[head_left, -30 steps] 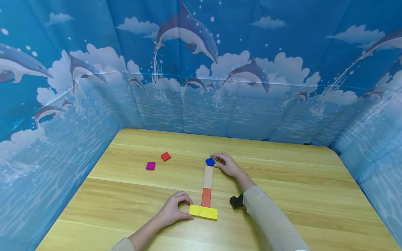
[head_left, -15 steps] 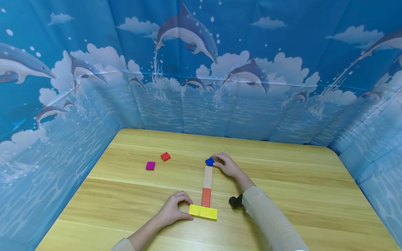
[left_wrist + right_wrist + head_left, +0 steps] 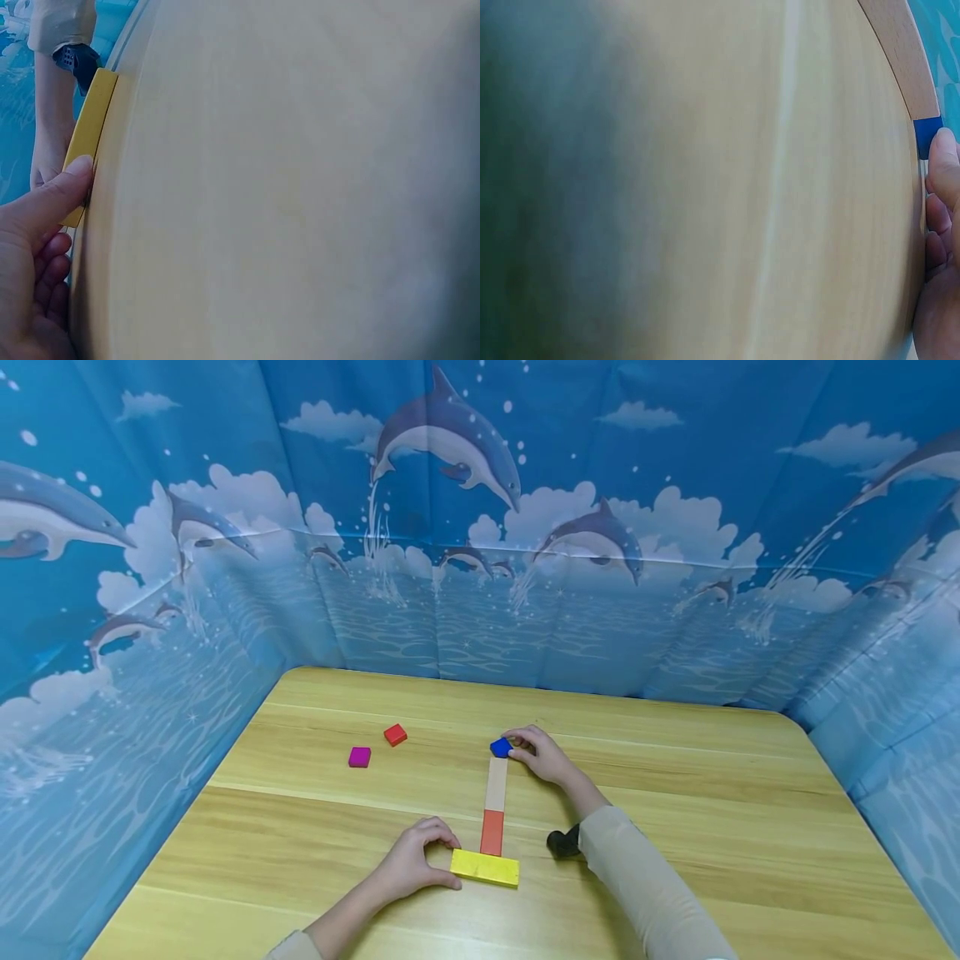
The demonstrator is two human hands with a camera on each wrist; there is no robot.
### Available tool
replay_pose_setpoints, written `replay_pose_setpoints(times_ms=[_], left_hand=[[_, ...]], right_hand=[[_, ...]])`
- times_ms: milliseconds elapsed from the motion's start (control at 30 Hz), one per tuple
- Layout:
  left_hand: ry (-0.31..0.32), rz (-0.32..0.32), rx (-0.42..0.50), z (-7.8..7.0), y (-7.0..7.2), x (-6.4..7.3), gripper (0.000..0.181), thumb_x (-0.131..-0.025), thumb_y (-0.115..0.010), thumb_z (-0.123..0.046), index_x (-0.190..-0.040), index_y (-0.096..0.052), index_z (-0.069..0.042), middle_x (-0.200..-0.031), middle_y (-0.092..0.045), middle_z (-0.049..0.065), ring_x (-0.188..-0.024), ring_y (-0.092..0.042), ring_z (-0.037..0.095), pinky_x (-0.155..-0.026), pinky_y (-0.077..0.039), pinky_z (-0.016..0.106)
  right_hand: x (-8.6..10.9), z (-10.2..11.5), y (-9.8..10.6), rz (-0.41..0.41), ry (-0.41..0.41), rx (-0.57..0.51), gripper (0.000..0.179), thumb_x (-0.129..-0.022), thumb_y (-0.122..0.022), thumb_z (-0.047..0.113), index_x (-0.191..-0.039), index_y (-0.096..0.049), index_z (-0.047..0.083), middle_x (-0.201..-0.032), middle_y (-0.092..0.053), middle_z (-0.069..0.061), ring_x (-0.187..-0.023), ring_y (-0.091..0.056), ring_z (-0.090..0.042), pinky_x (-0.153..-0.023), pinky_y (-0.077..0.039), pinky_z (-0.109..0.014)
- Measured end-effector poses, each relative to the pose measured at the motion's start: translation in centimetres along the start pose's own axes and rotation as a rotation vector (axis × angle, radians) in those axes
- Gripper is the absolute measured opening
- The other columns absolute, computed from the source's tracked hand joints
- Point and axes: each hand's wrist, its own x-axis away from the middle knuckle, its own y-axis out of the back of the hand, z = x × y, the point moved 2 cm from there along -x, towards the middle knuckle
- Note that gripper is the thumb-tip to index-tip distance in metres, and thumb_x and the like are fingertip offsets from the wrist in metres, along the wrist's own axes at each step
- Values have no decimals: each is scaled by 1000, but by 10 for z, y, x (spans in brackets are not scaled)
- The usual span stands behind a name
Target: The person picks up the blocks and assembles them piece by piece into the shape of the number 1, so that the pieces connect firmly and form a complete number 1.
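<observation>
My left hand (image 3: 412,860) pinches the left end of a long yellow block (image 3: 485,867), thumb in front and fingers behind. In the left wrist view the thumb presses along that yellow block (image 3: 93,120). A red-orange block (image 3: 492,832) runs away from the yellow one, followed in line by a plain wood block (image 3: 497,783). At the far end of this row my right hand (image 3: 546,755) pinches a small blue block (image 3: 500,747) between thumb and fingers. The right wrist view has the blue block (image 3: 928,136) against the end of the wood block (image 3: 906,56).
Left of the row lie a small red block (image 3: 395,735) and a magenta block (image 3: 360,757) on the wooden table (image 3: 300,827). Something black (image 3: 562,843) shows beside the right forearm. A dolphin-print curtain (image 3: 480,610) stands around the table's far side and flanks.
The blue block has shifted very slightly left, with the right fingertips closer around it. The left hand and the other blocks stay in place.
</observation>
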Motion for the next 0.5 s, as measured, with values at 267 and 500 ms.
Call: replay_pose_setpoints(times_ms=[267, 500], left_hand=[[-16, 23, 143, 5, 5, 1, 42, -63, -82, -31, -97, -64, -16, -95, -60, -7, -93, -54, 11, -87, -43, 26], [-19, 43, 318, 1, 20, -3, 45, -74, -74, -7, -113, -56, 4, -108, -58, 19, -100, -53, 32, -89, -44, 32]], right_hand=[[2, -2, 0, -4, -8, 23, 29, -89, -57, 9, -118, -58, 3, -96, -53, -9, -86, -48, -20, -77, -43, -35], [1, -2, 0, -3, -14, 13, 30, -90, -56, 11, -119, -57, 4, -98, -53, -9, -88, -48, -20, -78, -43, -35]])
